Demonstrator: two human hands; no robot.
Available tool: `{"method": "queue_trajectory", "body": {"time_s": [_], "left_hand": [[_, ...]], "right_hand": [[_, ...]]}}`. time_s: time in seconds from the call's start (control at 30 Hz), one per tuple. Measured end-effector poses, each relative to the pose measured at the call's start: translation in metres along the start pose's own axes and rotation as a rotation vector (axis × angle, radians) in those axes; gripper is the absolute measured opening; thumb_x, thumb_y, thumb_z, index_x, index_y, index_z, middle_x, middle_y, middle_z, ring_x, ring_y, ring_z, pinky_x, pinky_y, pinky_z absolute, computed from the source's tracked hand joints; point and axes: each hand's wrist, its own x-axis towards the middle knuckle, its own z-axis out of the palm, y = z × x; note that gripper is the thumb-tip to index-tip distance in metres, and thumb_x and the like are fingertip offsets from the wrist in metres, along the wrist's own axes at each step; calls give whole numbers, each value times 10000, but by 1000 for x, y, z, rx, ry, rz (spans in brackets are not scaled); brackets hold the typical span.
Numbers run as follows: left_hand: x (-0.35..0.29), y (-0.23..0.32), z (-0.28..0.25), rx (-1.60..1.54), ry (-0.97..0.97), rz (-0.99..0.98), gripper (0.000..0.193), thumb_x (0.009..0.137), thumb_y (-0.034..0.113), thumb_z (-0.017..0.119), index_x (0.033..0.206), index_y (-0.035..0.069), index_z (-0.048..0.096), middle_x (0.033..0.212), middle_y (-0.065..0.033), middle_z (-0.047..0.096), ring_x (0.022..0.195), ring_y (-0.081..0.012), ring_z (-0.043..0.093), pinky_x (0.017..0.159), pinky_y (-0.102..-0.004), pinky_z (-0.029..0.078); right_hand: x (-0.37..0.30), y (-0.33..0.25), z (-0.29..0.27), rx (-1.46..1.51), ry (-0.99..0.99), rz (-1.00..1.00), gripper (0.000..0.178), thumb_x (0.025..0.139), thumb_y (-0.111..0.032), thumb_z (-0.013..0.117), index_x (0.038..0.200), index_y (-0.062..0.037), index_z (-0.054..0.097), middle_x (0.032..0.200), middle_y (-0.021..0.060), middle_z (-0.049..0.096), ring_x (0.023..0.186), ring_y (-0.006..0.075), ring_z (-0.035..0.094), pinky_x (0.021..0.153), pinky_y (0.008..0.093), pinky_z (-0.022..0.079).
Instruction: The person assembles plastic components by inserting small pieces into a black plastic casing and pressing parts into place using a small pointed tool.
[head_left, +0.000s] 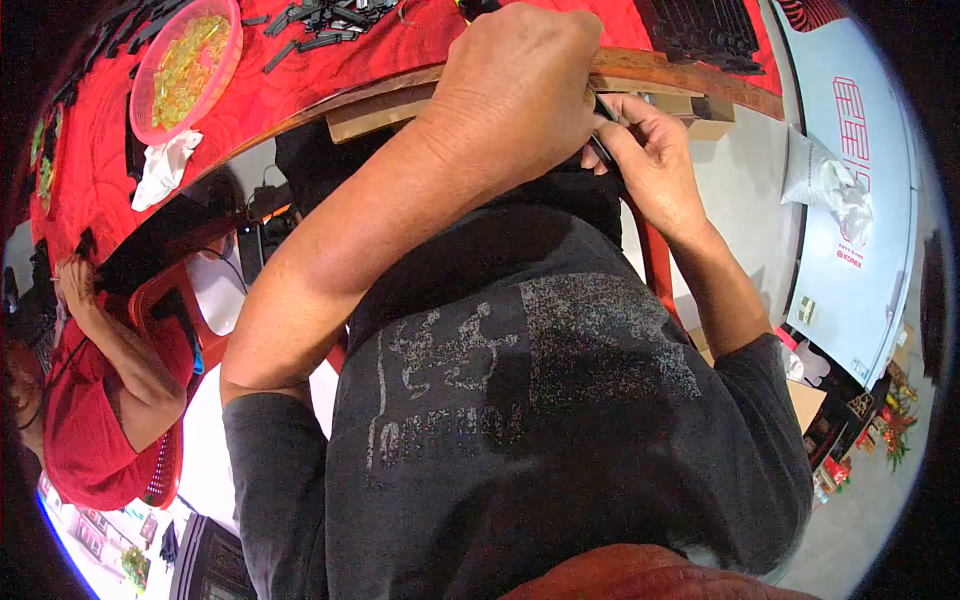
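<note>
My left hand (525, 85) reaches across in front of me, its back turned up and its fingers curled into a fist. What it grips is hidden behind the knuckles. Close beside it, my right hand (650, 160) pinches a thin black piece (603, 150) between thumb and fingers. The piece runs up against the left fist; its full shape is too covered to tell. Both hands are just in front of the table's wooden edge (690, 80), above my lap.
A red cloth (290, 90) covers the table. On it are a pink basin (140, 105) of small yellowish pieces, loose black strips (320, 20), rows of black parts (700, 35) and crumpled white tissue (165, 170). Another person in red (110, 420) sits left. A large white box (850, 170) stands right.
</note>
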Motion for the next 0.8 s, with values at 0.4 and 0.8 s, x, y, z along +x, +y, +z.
{"method": "queue_trajectory", "body": {"time_s": [0.4,0.8], "left_hand": [[-5,15,-3,42,46,-151,306,736,115,749,907,-13,530,814,-240,616,848,-453,648,689,-525,508],[-4,11,-1,-22,186,-212,339,773,18,684,1009,-21,443,859,-294,597,885,-516,615,726,-559,488]], "right_hand": [[4,1,8,-179,160,-127,204,973,-124,627,1085,30,699,780,37,703,688,91,667,622,262,541],[15,-3,22,-422,346,-370,218,886,-140,688,1049,-1,729,814,179,732,707,225,735,654,337,551]]}}
